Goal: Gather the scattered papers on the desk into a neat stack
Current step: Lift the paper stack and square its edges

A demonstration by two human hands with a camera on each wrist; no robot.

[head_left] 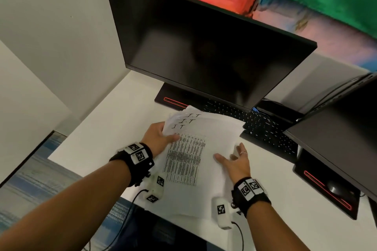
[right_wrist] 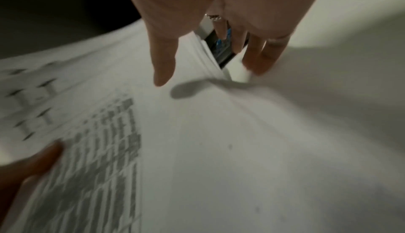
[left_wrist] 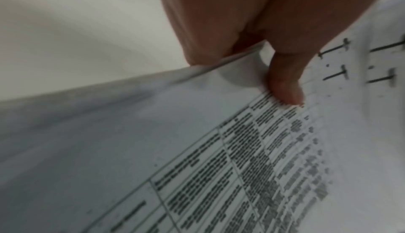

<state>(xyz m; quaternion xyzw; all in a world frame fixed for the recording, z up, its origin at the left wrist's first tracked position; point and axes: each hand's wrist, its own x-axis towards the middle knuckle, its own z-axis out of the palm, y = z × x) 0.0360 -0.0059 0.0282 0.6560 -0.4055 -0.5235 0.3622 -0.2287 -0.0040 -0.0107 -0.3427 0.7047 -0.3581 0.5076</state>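
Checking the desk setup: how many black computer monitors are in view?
2. One large black monitor stands behind the papers; a second black monitor stands at the right, cut off by the frame edge. Others may lie outside view.

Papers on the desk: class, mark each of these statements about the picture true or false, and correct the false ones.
1. The left hand pinches the papers, thumb on top. True.
2. The monitor shows a spreadsheet. False: its screen is dark.
3. The top sheet bears a printed table. True.
4. The right hand is clenched in a fist. False: its fingers are straight, spread at the papers' right edge.
5. A keyboard lies behind the papers. True.
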